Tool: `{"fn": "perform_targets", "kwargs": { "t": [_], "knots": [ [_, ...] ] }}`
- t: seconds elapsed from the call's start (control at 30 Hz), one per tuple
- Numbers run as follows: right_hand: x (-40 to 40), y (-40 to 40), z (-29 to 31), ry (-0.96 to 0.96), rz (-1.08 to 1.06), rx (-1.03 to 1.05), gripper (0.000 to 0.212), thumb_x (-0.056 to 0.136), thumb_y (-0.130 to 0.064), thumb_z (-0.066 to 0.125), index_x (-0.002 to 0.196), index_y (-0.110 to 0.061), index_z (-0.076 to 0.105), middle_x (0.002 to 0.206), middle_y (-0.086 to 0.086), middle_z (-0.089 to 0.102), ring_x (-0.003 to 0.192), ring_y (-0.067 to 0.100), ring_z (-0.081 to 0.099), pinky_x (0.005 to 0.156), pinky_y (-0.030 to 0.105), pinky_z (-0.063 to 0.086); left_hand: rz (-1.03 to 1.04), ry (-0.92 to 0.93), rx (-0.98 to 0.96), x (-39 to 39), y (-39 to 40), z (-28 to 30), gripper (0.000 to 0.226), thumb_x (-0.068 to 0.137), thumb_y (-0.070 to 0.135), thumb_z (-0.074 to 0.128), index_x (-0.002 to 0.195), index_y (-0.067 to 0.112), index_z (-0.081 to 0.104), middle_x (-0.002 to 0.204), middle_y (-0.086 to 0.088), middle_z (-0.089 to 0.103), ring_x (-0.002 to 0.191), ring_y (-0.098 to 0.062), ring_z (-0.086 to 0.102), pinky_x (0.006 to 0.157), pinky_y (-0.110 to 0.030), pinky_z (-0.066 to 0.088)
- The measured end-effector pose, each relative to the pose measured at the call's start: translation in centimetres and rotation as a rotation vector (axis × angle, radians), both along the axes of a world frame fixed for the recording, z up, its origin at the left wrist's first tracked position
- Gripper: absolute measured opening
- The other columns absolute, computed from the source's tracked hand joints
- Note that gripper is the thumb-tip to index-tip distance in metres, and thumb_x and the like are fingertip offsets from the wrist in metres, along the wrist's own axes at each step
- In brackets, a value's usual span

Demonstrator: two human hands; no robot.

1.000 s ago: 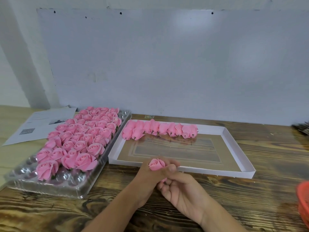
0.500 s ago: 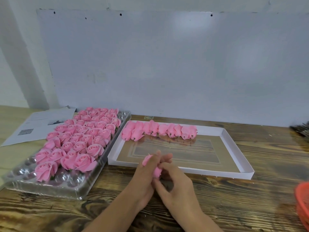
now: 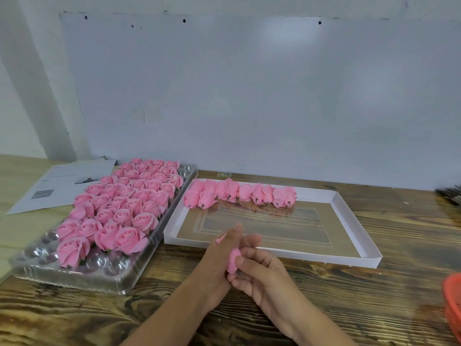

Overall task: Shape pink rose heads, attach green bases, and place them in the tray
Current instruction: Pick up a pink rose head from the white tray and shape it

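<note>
Pink rose (image 3: 233, 260) sits pinched between both hands, low over the desk (image 3: 74, 318) and just short of the white tray's (image 3: 359, 236) near rim. Left hand (image 3: 219, 255) wraps it from the left, fingers stretched up along its side, with a sliver of petal peeking out above the knuckles. Right hand (image 3: 259, 278) comes in from the right, thumb pressed on the bloom's front and fingers curled under its lower end. Most of the rose is buried between the palms; whether a green base is on it, I cannot tell.

Beyond the hands, along the tray's far edge, a row of roses (image 3: 239, 193) lies on its side, dark stubs pointing this way. Left of the hands, a clear blister tray (image 3: 104, 273) carries a crowd of open blooms (image 3: 119, 206), its nearest cups bare. Further left past that, printed paper (image 3: 62, 183) lies on the desk.

Far right of the hands, something red-orange (image 3: 452, 305) is cut off by the frame edge, and a dark bundle (image 3: 450, 193) above it is too blurred to name.
</note>
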State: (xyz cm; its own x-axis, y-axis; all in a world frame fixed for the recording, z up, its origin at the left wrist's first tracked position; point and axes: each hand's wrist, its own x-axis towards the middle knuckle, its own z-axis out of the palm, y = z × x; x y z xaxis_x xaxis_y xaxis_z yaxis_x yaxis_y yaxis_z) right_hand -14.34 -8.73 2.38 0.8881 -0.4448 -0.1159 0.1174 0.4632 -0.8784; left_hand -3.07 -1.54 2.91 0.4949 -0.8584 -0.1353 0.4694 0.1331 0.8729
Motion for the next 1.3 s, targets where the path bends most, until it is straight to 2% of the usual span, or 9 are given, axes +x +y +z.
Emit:
{"fn": "perform_targets", "kwargs": {
  "t": [0.07,0.2,0.33,0.53,0.6,0.7,0.83,1.2,1.3],
  "knots": [
    [0.0,-0.1,-0.1,0.037,-0.044,-0.156,0.018,0.091,-0.007,0.069,0.107,0.001,0.069,0.09,0.022,0.073,0.079,0.023,0.069,0.074,0.029,0.059,0.029,0.011,0.015,-0.1,-0.1,0.1,0.055,0.08,0.05,0.069,0.105,0.002,0.073,0.101,-0.01,0.076,0.084,-0.023,0.074,0.069,-0.032,0.06],
    [0.0,0.2,-0.9,0.169,-0.303,-0.929,0.035,0.078,-0.041,0.075,0.111,-0.044,0.062,0.102,-0.02,0.071,0.096,0.001,0.068,0.081,0.013,0.051,0.078,0.065,0.0,-0.2,-0.2,-0.1,0.048,0.084,0.049,0.063,0.101,0.008,0.08,0.101,-0.014,0.076,0.087,-0.024,0.075,0.07,-0.032,0.06],
    [0.4,0.8,-1.7,0.105,-0.387,-1.12,0.039,0.079,-0.041,0.074,0.109,-0.059,0.056,0.109,-0.029,0.064,0.1,-0.003,0.065,0.083,0.012,0.052,0.091,0.03,-0.001,-0.3,-0.3,-0.5,0.052,0.086,0.054,0.059,0.11,0.013,0.079,0.116,-0.008,0.075,0.108,-0.021,0.072,0.08,-0.028,0.059],
    [0.3,0.0,-0.6,0.08,-0.374,-0.715,0.034,0.083,-0.007,0.077,0.095,-0.038,0.074,0.08,-0.006,0.073,0.072,0.007,0.067,0.07,0.024,0.056,0.16,-0.21,-0.052,-0.6,-0.8,-0.5,0.06,0.082,0.054,0.061,0.109,0.002,0.07,0.099,-0.014,0.073,0.087,-0.027,0.07,0.075,-0.036,0.06],
    [0.0,-0.8,0.1,0.061,-0.318,-0.527,0.024,0.087,-0.004,0.072,0.097,-0.025,0.077,0.077,0.002,0.074,0.07,0.018,0.068,0.069,0.036,0.059,0.225,-0.46,-0.049,-0.3,-0.7,-0.5,0.039,0.086,0.053,0.059,0.093,0.015,0.069,0.086,0.0,0.071,0.08,-0.016,0.065,0.072,-0.028,0.054],
    [-0.4,-1.2,0.5,0.034,-0.236,-0.441,0.017,0.093,-0.004,0.064,0.097,-0.013,0.078,0.072,0.012,0.071,0.062,0.016,0.062,0.061,0.03,0.055,0.315,-0.886,0.031,-0.3,-0.1,-1.1,0.029,0.093,0.052,0.048,0.078,0.03,0.058,0.072,0.017,0.06,0.066,0.001,0.055,0.062,-0.012,0.044],
    [-0.4,-1.4,0.2,0.065,-0.191,-0.439,0.019,0.098,-0.012,0.058,0.1,-0.008,0.077,0.083,0.022,0.072,0.066,0.019,0.06,0.064,0.027,0.052,0.345,-1.155,0.094,-0.4,0.0,-1.8,0.028,0.094,0.059,0.033,0.079,0.04,0.045,0.071,0.018,0.057,0.065,-0.003,0.055,0.056,-0.015,0.041],
    [0.0,-1.7,0.0,0.048,-0.159,-0.317,0.021,0.097,-0.024,0.061,0.098,-0.013,0.079,0.076,0.01,0.07,0.068,0.016,0.06,0.063,0.025,0.05,0.38,-1.262,0.059,-0.6,0.1,-2.1,0.046,0.098,0.066,0.029,0.096,0.03,0.058,0.072,0.014,0.061,0.074,-0.009,0.063,0.062,-0.018,0.048],
    [0.0,-1.6,-0.1,0.034,-0.134,-0.303,0.02,0.096,-0.021,0.061,0.1,-0.013,0.079,0.079,0.012,0.07,0.072,0.017,0.061,0.065,0.025,0.051,0.449,-1.251,0.056,-0.8,-0.1,-1.9,0.028,0.101,0.051,0.036,0.086,0.035,0.053,0.066,0.018,0.057,0.067,-0.003,0.06,0.058,-0.01,0.042]
  ]
}}
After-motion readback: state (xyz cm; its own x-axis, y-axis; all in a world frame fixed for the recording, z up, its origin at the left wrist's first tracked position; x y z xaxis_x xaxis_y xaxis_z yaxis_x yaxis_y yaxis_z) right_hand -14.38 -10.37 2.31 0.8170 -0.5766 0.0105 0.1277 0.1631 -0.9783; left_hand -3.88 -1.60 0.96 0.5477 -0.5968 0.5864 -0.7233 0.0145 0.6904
